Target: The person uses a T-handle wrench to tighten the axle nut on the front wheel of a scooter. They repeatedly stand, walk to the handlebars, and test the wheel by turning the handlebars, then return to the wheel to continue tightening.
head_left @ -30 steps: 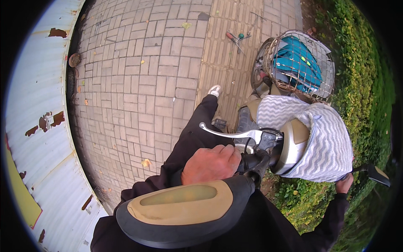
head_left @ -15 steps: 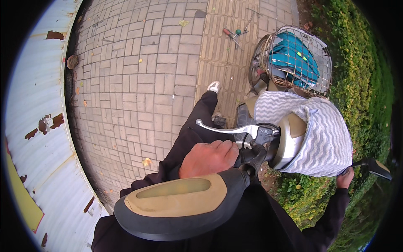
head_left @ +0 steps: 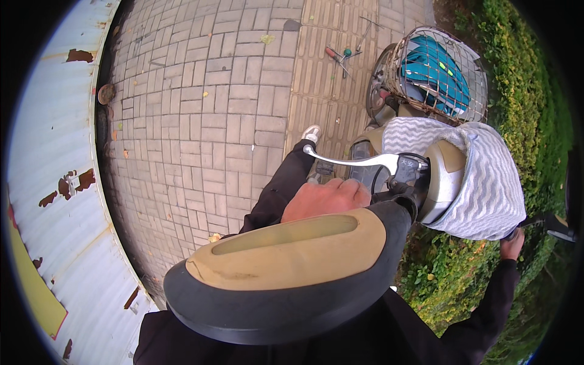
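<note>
At the pavement's (head_left: 201, 134) edge by the hedge (head_left: 520, 109) stands a scooter (head_left: 447, 177). The left grip (head_left: 330, 199) is closed round its handlebar (head_left: 420, 185); the right grip (head_left: 512, 245) touches the right end, how closed I cannot tell.

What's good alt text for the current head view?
A person's bare left hand and right hand hold opposite ends of a tan-and-silver scooter handlebar. A grey-and-white zigzag cloth drapes its front, and a black-and-tan oval mirror housing fills the foreground. Ahead, a rusty wire basket holds teal fabric beside a green hedge.
</note>
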Demonstrator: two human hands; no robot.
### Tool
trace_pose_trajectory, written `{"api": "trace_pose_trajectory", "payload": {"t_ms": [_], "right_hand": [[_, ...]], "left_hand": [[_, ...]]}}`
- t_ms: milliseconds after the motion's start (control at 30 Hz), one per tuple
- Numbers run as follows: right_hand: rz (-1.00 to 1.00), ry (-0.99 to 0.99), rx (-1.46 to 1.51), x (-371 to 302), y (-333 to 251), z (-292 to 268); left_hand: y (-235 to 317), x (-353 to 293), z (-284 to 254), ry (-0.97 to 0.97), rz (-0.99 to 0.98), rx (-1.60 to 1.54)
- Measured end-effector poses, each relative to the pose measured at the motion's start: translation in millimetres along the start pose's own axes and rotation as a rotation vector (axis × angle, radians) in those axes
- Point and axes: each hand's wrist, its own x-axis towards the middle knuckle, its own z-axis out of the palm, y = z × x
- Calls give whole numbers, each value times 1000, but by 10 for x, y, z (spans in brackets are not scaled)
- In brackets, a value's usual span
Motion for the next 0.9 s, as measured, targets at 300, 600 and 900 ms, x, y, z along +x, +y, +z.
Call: {"api": "trace_pose_trajectory", "payload": {"t_ms": [300,600,900], "right_hand": [[83,37,-101,-2,23,194],[157,-47,-45,79,-667,-50],[75,-24,-66,136,-934,-274]], "left_hand": [[-169,76,214,138,-44,-91],[-1,-288,298,143,-243,-446],[209,47,9,11,-117,-80]]}}
